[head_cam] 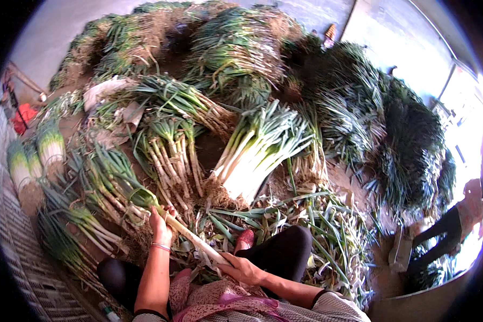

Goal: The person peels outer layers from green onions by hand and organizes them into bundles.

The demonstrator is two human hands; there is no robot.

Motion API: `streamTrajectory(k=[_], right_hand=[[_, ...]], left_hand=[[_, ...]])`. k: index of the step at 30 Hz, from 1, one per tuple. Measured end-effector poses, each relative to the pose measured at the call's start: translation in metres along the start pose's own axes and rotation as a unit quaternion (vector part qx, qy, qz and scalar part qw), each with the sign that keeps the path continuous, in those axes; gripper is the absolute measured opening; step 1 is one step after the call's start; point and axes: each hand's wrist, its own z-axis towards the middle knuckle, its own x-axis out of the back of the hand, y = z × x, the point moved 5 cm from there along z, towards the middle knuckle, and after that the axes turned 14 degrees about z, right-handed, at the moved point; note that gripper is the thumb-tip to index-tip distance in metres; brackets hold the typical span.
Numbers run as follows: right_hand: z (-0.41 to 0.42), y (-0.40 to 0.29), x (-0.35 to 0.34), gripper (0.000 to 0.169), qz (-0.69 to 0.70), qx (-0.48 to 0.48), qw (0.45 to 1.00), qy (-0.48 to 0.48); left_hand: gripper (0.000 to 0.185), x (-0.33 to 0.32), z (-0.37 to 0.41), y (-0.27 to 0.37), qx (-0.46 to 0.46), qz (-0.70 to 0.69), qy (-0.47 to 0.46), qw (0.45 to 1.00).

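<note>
One long-stemmed leek or large green onion (191, 236) lies slantwise between my hands, above my lap. Around its upper stem, just below the green leaves, my left hand (161, 225) is closed. My right hand (241, 267) grips the pale lower end; the fingers hide the root part. Beyond my hands, a brightly lit pile of stalks with white stems (245, 173) rests with roots toward me. Left of that pile lie stalks with brownish stems (173, 161). More loose stalks (104, 189) spread beside my left hand.
Stripped leaves (326, 237) litter the floor before me and to the right. Tied bundles (50, 143) stand at left, near a woven surface (20, 249). Large heaps of stalks (237, 44) line the back and right (410, 137). Another person (446, 229) is at far right.
</note>
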Motion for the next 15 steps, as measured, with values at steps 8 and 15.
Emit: streamTrajectory(k=[8,15], right_hand=[[0.069,0.040,-0.028,0.035,0.052,0.071,0.994,0.067],[0.133,0.037,-0.055,0.045,-0.003,0.253,0.949,0.190]], left_hand=[[0.032,-0.024,-0.037,0.086,-0.197,0.508,0.000,0.838],[0.036,-0.002,-0.113,0.041,-0.279,0.763,-0.119,0.571]])
